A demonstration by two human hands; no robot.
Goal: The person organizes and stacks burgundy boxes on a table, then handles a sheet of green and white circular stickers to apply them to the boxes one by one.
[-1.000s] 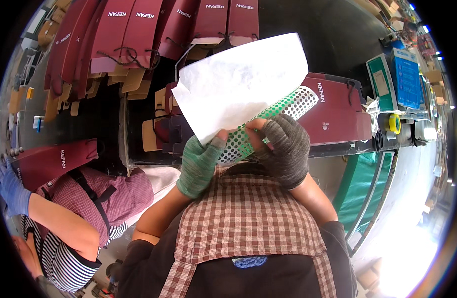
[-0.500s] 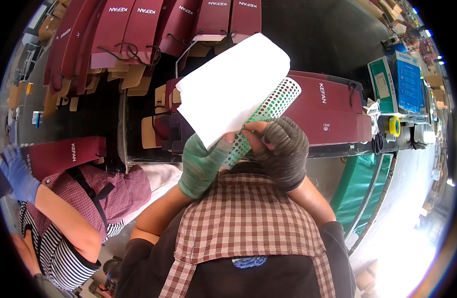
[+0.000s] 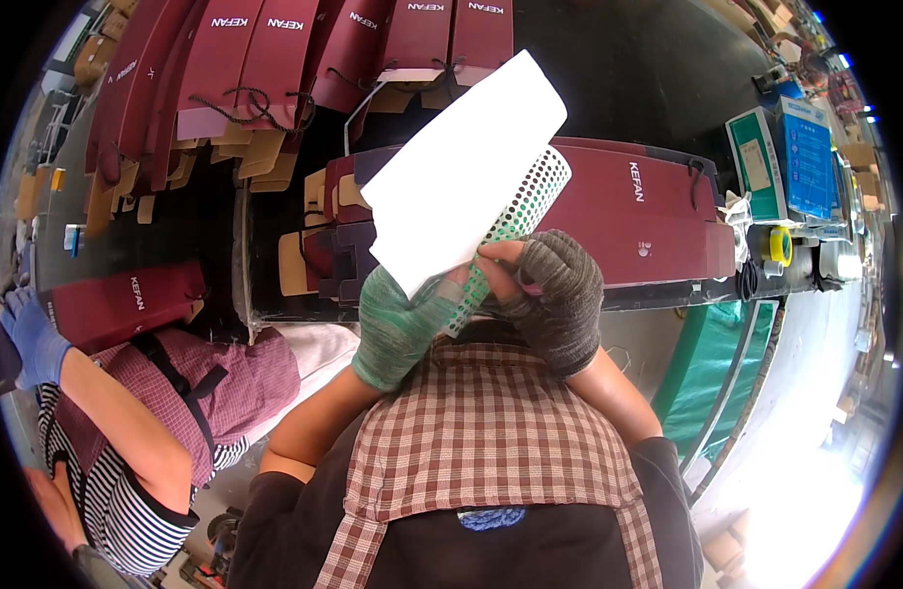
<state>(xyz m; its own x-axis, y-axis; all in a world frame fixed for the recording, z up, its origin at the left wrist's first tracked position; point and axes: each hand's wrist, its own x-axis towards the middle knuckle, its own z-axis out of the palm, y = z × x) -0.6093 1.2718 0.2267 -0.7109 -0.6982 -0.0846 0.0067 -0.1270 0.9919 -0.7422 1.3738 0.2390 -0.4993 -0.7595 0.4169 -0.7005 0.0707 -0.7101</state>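
Observation:
A large curled white sheet [image 3: 471,157] is raised in front of my chest, above the table edge. Along its right side runs a rolled-over strip with rows of small green and dark dots [image 3: 530,196]; whether these are stickers or holes, I cannot tell. My left hand [image 3: 407,309], in a green-grey fingerless glove, grips the sheet's lower end, thumb on top. My right hand [image 3: 549,294], in a dark grey fingerless glove, is closed, thumb and forefinger pinched at the dotted strip's edge near my left thumb. Anything small between those fingertips is hidden.
Beyond the sheet lies a flat maroon box [image 3: 618,211] on the black table [image 3: 608,79]. More maroon boxes with cord handles [image 3: 265,69] stand at the far left. Blue and green cartons [image 3: 805,157] and yellow tape [image 3: 780,247] sit at right. A co-worker's blue-gloved hand [image 3: 34,339] is at left.
The sheet has tilted steeper and its white part looks narrower, with the dotted strip shifted slightly left. Both my hands keep nearly the same place. The co-worker's hand and box have moved slightly.

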